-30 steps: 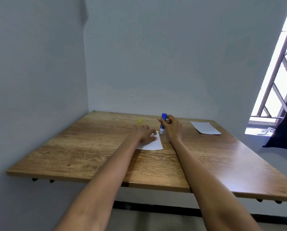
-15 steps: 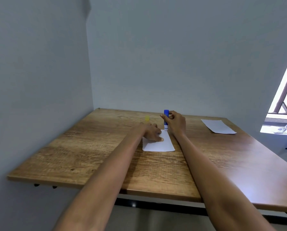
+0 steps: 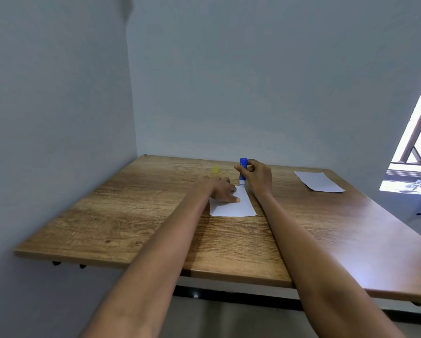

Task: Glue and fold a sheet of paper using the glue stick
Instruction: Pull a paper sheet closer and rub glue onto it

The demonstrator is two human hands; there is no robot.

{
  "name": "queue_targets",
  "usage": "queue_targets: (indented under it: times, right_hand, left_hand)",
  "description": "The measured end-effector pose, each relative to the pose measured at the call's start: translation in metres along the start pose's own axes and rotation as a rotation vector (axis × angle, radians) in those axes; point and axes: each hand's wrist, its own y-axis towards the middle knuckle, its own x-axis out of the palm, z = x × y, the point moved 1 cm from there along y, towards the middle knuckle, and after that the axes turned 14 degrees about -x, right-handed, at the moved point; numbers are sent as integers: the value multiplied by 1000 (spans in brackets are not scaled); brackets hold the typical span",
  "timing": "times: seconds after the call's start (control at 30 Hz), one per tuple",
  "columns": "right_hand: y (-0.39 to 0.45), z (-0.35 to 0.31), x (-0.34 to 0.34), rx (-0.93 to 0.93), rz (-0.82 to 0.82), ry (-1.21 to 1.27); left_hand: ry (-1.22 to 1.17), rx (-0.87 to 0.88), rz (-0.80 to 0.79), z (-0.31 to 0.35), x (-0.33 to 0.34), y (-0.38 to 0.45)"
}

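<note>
Blue glue stick point(image 3: 243, 170) stood upright in our right grip point(image 3: 258, 178), fingers closed around it, its tip touching the far edge of the white sheet point(image 3: 234, 208). Our left grip point(image 3: 223, 192) lay flat and open on that sheet. Beyond sat a yellow cap point(image 3: 215, 169) and a second sheet point(image 3: 318, 181) on the wooden surface point(image 3: 131, 215), set in a grey-walled corner point(image 3: 133, 93).
</note>
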Motion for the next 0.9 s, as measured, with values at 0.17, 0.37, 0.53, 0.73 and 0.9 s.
queue_targets:
  times: [0.17,0.37,0.53,0.73,0.9]
  right_hand:
    - [-3,-3,-5,2,-9,-11]
    - [-11,-12,-13,-8,-26,-37]
    - [-16,-14,-16,9,-44,-36]
    - [-24,-23,-22,16,-53,-14]
    - [-32,-27,-30,19,-34,8]
  left_hand:
    - [-9,-18,0,1,0,-2]
    - [-8,-40,4,3,0,-6]
    - [-7,-73,28,6,2,-8]
    - [-49,-102,37,9,6,-14]
    - [-86,-154,54,12,9,-23]
